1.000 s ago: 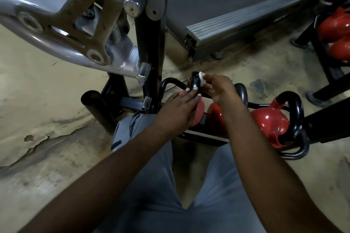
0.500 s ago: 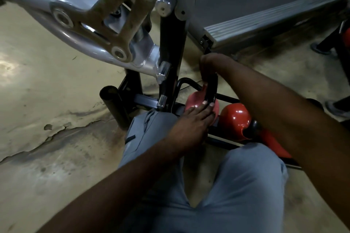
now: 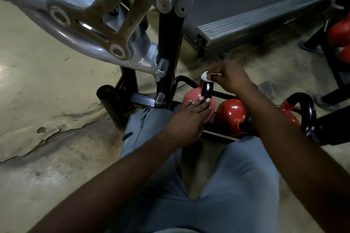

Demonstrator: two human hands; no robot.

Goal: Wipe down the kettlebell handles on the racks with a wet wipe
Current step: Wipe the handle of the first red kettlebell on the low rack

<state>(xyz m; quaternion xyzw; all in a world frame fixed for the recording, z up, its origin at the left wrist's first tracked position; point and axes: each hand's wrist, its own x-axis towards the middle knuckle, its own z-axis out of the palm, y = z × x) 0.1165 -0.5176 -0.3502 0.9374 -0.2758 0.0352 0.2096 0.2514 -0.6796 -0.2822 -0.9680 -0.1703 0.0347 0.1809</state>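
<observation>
Our right hand pinches the wet wipe atop the leftmost kettlebell handle on the floor rack; our left hand, fingers straight, steadies it. Handles to the right likely await wiping.

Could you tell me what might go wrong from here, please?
The right hand pinches only a small wad of wet wipe at the top of the black handle, so the sides may get missed. The left hand rests its fingertips on the handle's base and may block or re-soil it.
</observation>
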